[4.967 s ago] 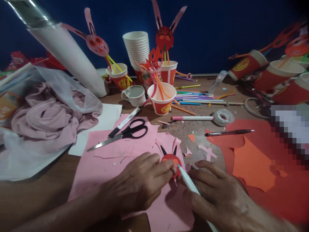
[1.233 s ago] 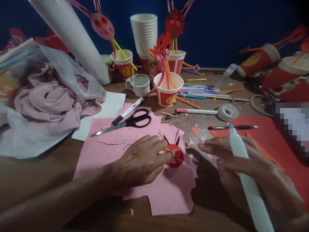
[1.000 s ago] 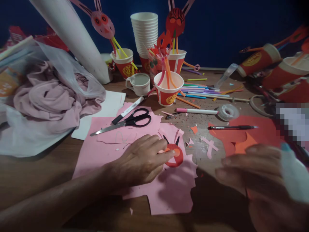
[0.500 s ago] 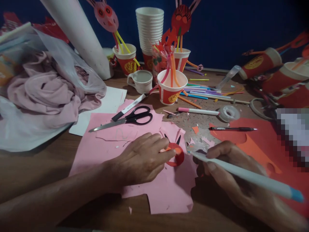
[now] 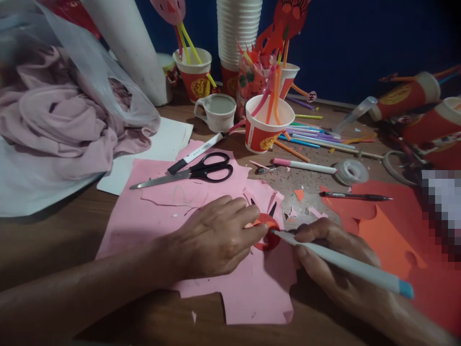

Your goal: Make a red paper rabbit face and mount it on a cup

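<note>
The right hand [image 5: 338,281] pinches the marker [image 5: 345,260] between thumb and fingers, tip toward 10 o'clock. The left hand [image 5: 225,238] lies with its fingers pressed onto the disc [image 5: 260,244]; whether it also pinches the edge cannot be told. The disc, flat red paper, rests on the pink sheet [image 5: 133,240]. The marker tip is at its right half; contact cannot be confirmed.

Progress, as judged: the ears [image 5: 274,208], pink strips with black marks, and orange patches [image 5: 271,225] are in place. Marker work on the face appears under way; its remaining extent is hidden by the fingers. No straw shows at the disc.

From the disc: scissors [image 5: 216,174], smooth steel and black plastic, at 10 o'clock; a waxy-looking cup [image 5: 261,138] with bent straws at 12; a clear tape roll [image 5: 342,174] at 2; ragged orange paper [image 5: 383,230] at 3.
</note>
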`<control>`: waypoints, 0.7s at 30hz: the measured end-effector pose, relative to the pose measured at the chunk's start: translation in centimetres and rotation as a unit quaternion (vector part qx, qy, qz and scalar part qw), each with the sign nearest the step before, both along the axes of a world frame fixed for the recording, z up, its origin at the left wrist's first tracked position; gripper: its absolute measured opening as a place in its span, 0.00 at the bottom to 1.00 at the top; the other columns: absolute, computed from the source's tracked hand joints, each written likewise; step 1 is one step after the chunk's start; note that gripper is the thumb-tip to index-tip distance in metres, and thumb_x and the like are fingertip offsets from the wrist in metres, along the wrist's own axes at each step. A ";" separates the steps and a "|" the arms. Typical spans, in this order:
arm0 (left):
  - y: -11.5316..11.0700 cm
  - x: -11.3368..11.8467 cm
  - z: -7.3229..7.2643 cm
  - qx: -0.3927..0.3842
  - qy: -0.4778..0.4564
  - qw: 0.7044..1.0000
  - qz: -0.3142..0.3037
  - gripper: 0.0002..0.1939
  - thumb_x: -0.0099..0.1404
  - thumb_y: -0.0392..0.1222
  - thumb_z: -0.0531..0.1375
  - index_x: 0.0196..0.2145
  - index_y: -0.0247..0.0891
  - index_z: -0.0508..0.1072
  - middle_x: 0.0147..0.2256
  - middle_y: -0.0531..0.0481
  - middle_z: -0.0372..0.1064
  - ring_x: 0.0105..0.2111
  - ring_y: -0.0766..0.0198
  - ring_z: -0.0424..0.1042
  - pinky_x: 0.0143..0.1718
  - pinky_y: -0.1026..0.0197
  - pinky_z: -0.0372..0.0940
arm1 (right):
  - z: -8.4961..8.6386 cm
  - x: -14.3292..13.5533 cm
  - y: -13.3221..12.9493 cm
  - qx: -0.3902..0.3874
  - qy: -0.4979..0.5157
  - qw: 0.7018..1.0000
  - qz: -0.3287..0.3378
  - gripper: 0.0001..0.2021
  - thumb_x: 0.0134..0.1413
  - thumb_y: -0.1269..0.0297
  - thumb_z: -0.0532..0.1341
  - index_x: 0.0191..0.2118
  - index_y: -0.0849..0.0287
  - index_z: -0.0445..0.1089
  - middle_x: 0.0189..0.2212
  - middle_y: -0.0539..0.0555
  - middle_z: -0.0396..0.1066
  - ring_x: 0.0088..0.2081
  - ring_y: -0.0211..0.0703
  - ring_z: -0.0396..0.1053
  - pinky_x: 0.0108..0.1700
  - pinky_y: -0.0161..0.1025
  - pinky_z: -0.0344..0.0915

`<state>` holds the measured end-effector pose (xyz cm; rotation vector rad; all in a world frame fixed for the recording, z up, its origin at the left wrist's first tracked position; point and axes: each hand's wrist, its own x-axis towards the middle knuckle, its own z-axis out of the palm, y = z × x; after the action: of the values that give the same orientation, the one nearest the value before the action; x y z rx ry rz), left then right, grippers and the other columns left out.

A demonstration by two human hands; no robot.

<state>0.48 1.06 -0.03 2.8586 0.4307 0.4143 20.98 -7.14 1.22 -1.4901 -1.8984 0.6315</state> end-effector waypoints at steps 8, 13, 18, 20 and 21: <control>0.0 0.1 -0.1 -0.012 0.001 1.000 0.000 0.11 0.63 0.32 0.50 0.41 0.35 0.69 0.34 0.47 0.64 0.32 0.59 0.57 0.31 0.57 0.53 | -1.2 0.3 -0.1 0.028 -0.029 0.999 0.012 0.05 0.51 0.72 0.56 0.33 0.54 0.61 0.20 0.44 0.69 0.17 0.32 0.65 0.19 0.29 0.60; 0.0 0.1 -0.1 -0.007 0.001 1.000 0.000 0.13 0.62 0.32 0.50 0.44 0.36 0.67 0.34 0.47 0.64 0.32 0.59 0.58 0.32 0.58 0.54 | -1.0 0.5 -0.3 0.024 -0.014 1.000 -0.001 0.04 0.52 0.71 0.56 0.32 0.54 0.60 0.17 0.43 0.66 0.15 0.31 0.63 0.17 0.28 0.59; 0.1 0.2 -0.1 -0.004 0.000 1.000 0.000 0.12 0.63 0.32 0.49 0.42 0.36 0.68 0.33 0.47 0.64 0.33 0.59 0.59 0.32 0.58 0.54 | -0.9 0.3 -0.3 0.027 -0.033 0.999 0.009 0.05 0.52 0.71 0.56 0.33 0.54 0.61 0.21 0.44 0.69 0.19 0.32 0.67 0.21 0.28 0.62; 0.1 0.2 -0.1 -0.007 -0.001 1.000 0.001 0.12 0.63 0.32 0.49 0.41 0.36 0.68 0.33 0.47 0.64 0.32 0.59 0.59 0.32 0.58 0.54 | -0.8 0.2 -0.2 0.039 -0.062 0.997 0.011 0.04 0.51 0.70 0.57 0.33 0.54 0.61 0.21 0.45 0.69 0.21 0.35 0.69 0.22 0.30 0.63; 0.1 0.2 -0.1 -0.007 -0.001 1.000 0.000 0.12 0.63 0.31 0.49 0.41 0.36 0.68 0.33 0.47 0.64 0.32 0.59 0.59 0.32 0.58 0.54 | -0.8 0.2 -0.2 0.043 -0.071 0.997 0.010 0.04 0.51 0.70 0.56 0.32 0.54 0.61 0.20 0.46 0.69 0.21 0.35 0.69 0.21 0.30 0.62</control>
<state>0.65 1.12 -0.10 2.8433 0.4329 0.4138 21.14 -7.37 0.43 -1.4963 -2.0236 0.4577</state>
